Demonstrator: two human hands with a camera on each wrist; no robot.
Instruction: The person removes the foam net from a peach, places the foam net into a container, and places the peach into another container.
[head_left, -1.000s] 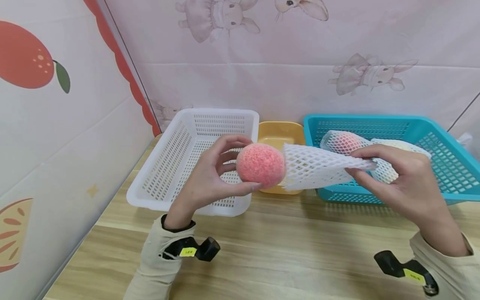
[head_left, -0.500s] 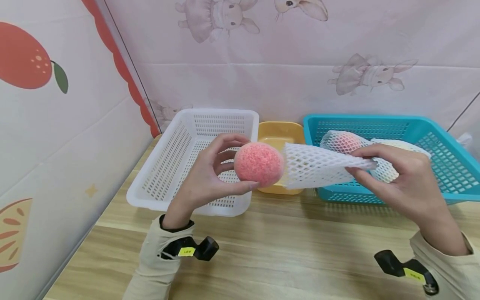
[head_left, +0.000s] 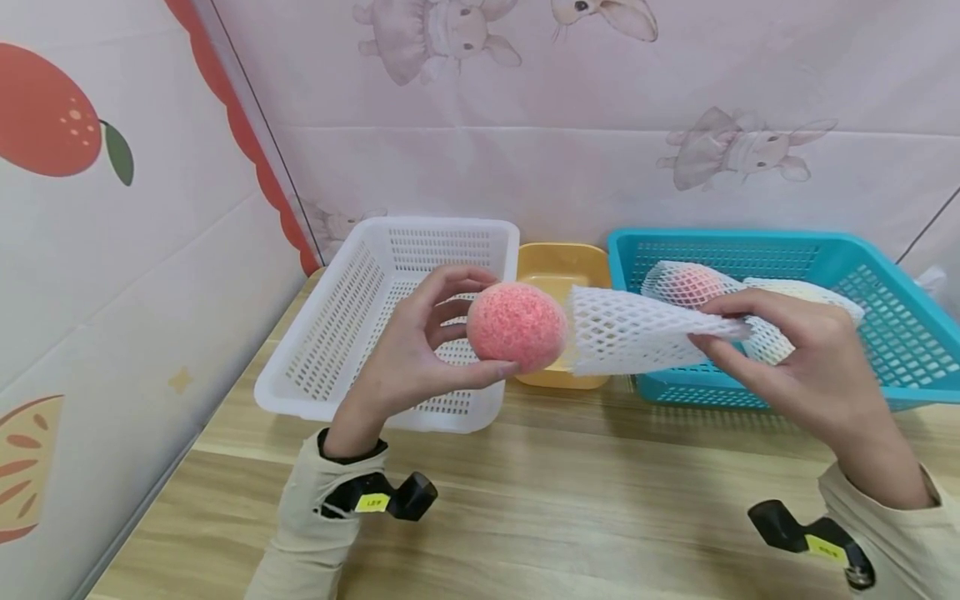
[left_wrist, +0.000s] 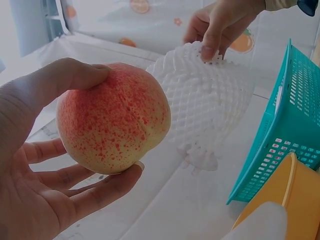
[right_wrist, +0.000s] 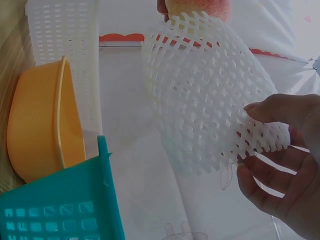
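Observation:
My left hand [head_left: 408, 354] grips a peach [head_left: 517, 327] between thumb and fingers, above the right side of the white basket. In the left wrist view the peach [left_wrist: 114, 120] is speckled red over pale yellow. My right hand [head_left: 810, 358] pinches one end of a white foam net sleeve [head_left: 637, 332]. The sleeve's open end points at the peach, with a small gap between them. Seen from the right wrist, the net [right_wrist: 210, 95] looks hollow and holds nothing. Behind my right hand, a netted pink fruit [head_left: 693, 285] and a netted pale fruit [head_left: 772, 337] lie in the teal basket.
On the wooden table [head_left: 600, 500] stand a white perforated basket [head_left: 300, 400] at left, a small yellow bin [head_left: 564, 254] in the middle and a teal basket [head_left: 930, 333] at right. A printed wall covering [head_left: 525, 167] rises right behind them.
The peach and my left hand have shifted slightly left, widening the gap to the net sleeve. My right hand has stayed nearly still, holding the sleeve.

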